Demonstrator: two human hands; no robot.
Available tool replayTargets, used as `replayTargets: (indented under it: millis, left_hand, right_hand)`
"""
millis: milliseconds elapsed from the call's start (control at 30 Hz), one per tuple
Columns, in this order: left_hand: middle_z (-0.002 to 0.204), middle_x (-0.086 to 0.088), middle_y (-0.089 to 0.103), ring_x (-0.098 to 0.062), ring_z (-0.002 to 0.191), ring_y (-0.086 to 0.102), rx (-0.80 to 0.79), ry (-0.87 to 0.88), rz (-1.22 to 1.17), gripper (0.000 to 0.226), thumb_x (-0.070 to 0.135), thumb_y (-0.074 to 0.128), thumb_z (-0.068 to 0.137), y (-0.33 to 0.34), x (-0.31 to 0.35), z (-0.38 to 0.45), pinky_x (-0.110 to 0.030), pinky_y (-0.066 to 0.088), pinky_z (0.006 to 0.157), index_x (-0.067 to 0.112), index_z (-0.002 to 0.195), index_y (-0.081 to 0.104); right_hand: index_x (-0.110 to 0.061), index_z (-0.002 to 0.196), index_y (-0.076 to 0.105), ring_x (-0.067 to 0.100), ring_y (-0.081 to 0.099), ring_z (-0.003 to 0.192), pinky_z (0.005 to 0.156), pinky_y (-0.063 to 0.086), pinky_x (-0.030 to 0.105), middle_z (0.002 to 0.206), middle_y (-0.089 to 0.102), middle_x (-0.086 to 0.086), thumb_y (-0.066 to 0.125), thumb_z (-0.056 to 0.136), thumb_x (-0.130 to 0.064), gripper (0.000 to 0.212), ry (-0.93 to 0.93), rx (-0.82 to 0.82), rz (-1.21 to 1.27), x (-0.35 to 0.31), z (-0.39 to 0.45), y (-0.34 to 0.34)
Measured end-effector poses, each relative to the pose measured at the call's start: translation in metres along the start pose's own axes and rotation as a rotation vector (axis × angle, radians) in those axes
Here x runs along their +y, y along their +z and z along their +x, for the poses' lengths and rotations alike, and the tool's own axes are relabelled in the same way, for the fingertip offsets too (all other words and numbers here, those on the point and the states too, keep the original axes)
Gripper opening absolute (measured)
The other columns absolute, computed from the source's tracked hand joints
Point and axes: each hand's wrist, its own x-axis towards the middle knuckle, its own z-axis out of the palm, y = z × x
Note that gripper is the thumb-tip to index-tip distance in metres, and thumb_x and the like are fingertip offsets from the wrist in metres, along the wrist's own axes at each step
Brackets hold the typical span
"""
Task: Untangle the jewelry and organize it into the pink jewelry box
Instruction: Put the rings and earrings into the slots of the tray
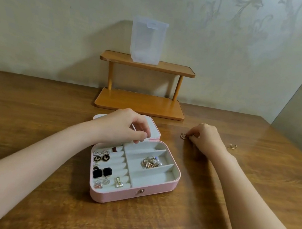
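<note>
Pink leatherette jewelry box (153, 190) lies open; left hand (124, 124) pinches over it, right hand (205, 137) clamps a small gold ring (183, 135), boxing next.

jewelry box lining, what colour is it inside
Pale grey-white lining inside the pink jewelry box, seen clearly in the head view.

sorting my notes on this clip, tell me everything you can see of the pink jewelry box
The pink jewelry box lies open on the wooden table, lid flat behind it. It looks leather-covered, with a pale grey lining and a small metal snap in front. Its left side holds ring rolls with earrings tucked in; the right has slanted compartments, one holding a cluster of gold jewelry. The left hand hovers at its back edge.
</note>
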Motion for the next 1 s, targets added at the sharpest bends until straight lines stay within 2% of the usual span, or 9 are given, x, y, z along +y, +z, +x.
replayTargets:
  millis: [167, 267, 333, 433, 500, 533, 800, 900, 1000]
  left_hand:
    - [0.081, 0.011, 0.064, 0.007, 0.066, 0.059, 0.024, 0.024, -0.043, 0.008, 0.017, 0.060, 0.089, 0.008, 0.009, -0.012, -0.004, 0.042, 0.060, 0.022, 0.089, 0.067]
    - [0.085, 0.014, 0.064, 0.007, 0.072, 0.060, 0.095, 0.034, -0.085, 0.009, 0.016, 0.060, 0.090, 0.012, 0.016, -0.014, -0.005, 0.044, 0.063, 0.023, 0.090, 0.066]
    - [0.095, 0.008, 0.066, -0.004, 0.086, 0.064, 0.178, -0.005, -0.191, 0.011, 0.017, 0.060, 0.090, 0.013, 0.020, -0.013, -0.011, 0.050, 0.071, 0.020, 0.099, 0.066]
    - [0.101, -0.009, 0.069, -0.016, 0.090, 0.068, 0.135, -0.167, -0.734, 0.020, 0.010, 0.058, 0.091, 0.017, 0.033, -0.015, -0.017, 0.055, 0.074, 0.005, 0.109, 0.064]
    - [0.096, -0.016, 0.071, -0.019, 0.084, 0.070, 0.052, -0.253, -1.122, 0.014, 0.002, 0.057, 0.088, 0.018, 0.043, -0.021, -0.023, 0.058, 0.072, 0.001, 0.100, 0.065]
    - [0.091, -0.016, 0.071, -0.019, 0.079, 0.071, 0.050, -0.279, -1.206, 0.012, -0.001, 0.058, 0.087, 0.019, 0.044, -0.022, -0.023, 0.058, 0.070, 0.000, 0.096, 0.065]
    - [0.072, -0.009, 0.071, -0.010, 0.061, 0.069, 0.259, -0.318, -1.107, 0.011, -0.002, 0.066, 0.081, 0.020, 0.031, -0.031, -0.015, 0.055, 0.056, -0.002, 0.091, 0.067]
    - [0.074, -0.011, 0.071, -0.011, 0.063, 0.068, 0.245, -0.291, -1.104, 0.009, -0.002, 0.065, 0.081, 0.017, 0.030, -0.035, -0.016, 0.056, 0.059, -0.001, 0.089, 0.068]
    - [0.086, -0.012, 0.071, -0.013, 0.073, 0.069, 0.231, -0.250, -0.960, 0.011, 0.001, 0.067, 0.081, 0.017, 0.028, -0.037, -0.018, 0.057, 0.065, 0.003, 0.091, 0.069]
  right_hand:
    - [-0.010, 0.090, 0.074, 0.019, 0.059, 0.079, 0.072, 0.041, 0.019, 0.088, 0.068, 0.008, 0.060, 0.086, -0.001, 0.018, 0.001, 0.069, 0.119, 0.002, -0.027, -0.007]
    - [-0.011, 0.077, 0.070, 0.014, 0.058, 0.067, 0.065, 0.047, 0.020, 0.074, 0.065, 0.004, 0.065, 0.083, -0.001, 0.013, 0.032, 0.123, 0.591, -0.012, -0.041, -0.026]
    - [-0.006, 0.082, 0.069, 0.013, 0.062, 0.073, 0.064, 0.052, 0.018, 0.080, 0.067, 0.007, 0.063, 0.085, -0.001, 0.008, 0.017, -0.043, 0.977, -0.029, -0.051, -0.045]
    - [-0.001, 0.087, 0.067, 0.011, 0.065, 0.075, 0.066, 0.053, 0.017, 0.080, 0.068, 0.005, 0.057, 0.087, 0.002, 0.010, -0.092, -0.346, 1.136, -0.052, -0.063, -0.065]
    - [0.000, 0.087, 0.066, 0.012, 0.066, 0.075, 0.068, 0.054, 0.018, 0.080, 0.068, 0.006, 0.055, 0.088, 0.003, 0.012, -0.168, -0.398, 1.079, -0.064, -0.069, -0.067]
    - [0.001, 0.087, 0.066, 0.013, 0.066, 0.076, 0.068, 0.054, 0.019, 0.081, 0.067, 0.007, 0.054, 0.089, 0.004, 0.012, -0.181, -0.402, 1.054, -0.069, -0.071, -0.067]
    - [0.000, 0.100, 0.065, 0.021, 0.068, 0.091, 0.083, 0.057, 0.028, 0.095, 0.068, 0.013, 0.053, 0.088, 0.009, 0.020, -0.195, -0.425, 0.968, -0.076, -0.077, -0.068]
    - [-0.001, 0.103, 0.064, 0.022, 0.068, 0.093, 0.083, 0.057, 0.029, 0.097, 0.069, 0.013, 0.052, 0.087, 0.010, 0.023, -0.170, -0.447, 1.024, -0.073, -0.078, -0.068]
    - [-0.001, 0.105, 0.063, 0.021, 0.068, 0.092, 0.083, 0.057, 0.030, 0.095, 0.068, 0.013, 0.053, 0.087, 0.011, 0.024, -0.166, -0.452, 1.049, -0.071, -0.079, -0.066]
